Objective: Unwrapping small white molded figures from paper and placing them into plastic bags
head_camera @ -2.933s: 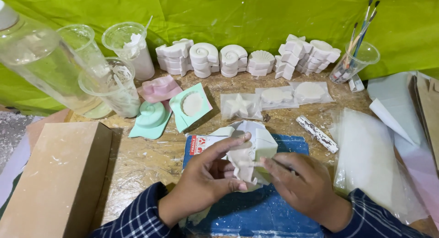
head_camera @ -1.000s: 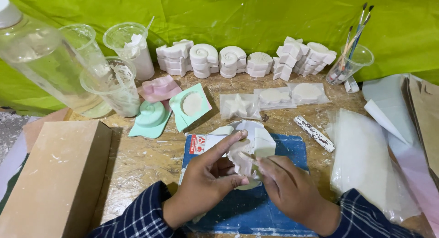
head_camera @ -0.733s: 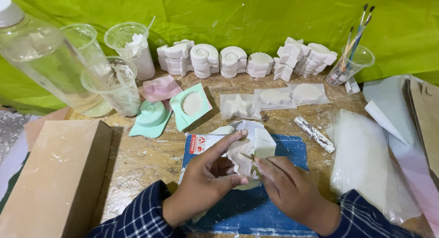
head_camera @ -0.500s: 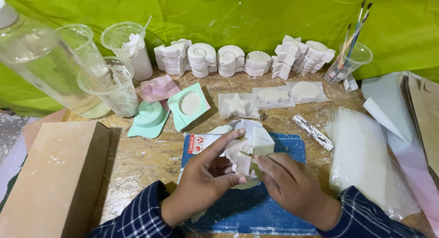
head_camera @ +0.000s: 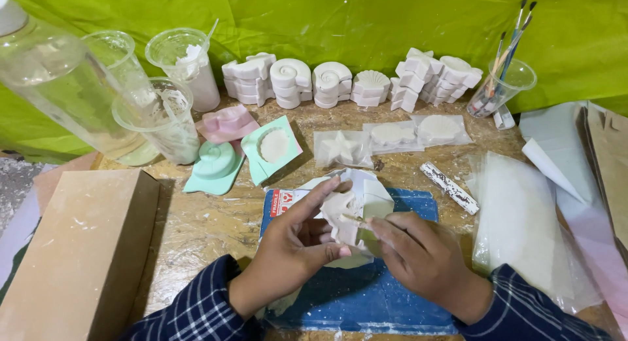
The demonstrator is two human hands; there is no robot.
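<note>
My left hand (head_camera: 294, 246) grips a small white plaster cast (head_camera: 341, 213) above a blue mat (head_camera: 405, 203), thumb under it and forefinger stretched over its top. My right hand (head_camera: 418, 256) pinches a thin wooden stick (head_camera: 354, 217) whose tip rests against the cast's right side. White paper (head_camera: 373, 194) lies folded behind the cast. Both wrists wear dark blue checked sleeves.
A row of white plaster shells and stars (head_camera: 347, 79) lines the green backdrop. Plastic cups (head_camera: 163, 115) and a clear bottle (head_camera: 62, 92) stand at left, a cup of brushes (head_camera: 500, 86) at right. Green and pink moulds (head_camera: 271, 148), bagged casts (head_camera: 392, 135), a cardboard box (head_camera: 78, 249), clear bags (head_camera: 523, 223).
My right hand has shifted slightly left and closer to the cast, working the stick along its edge. My left hand keeps the same hold.
</note>
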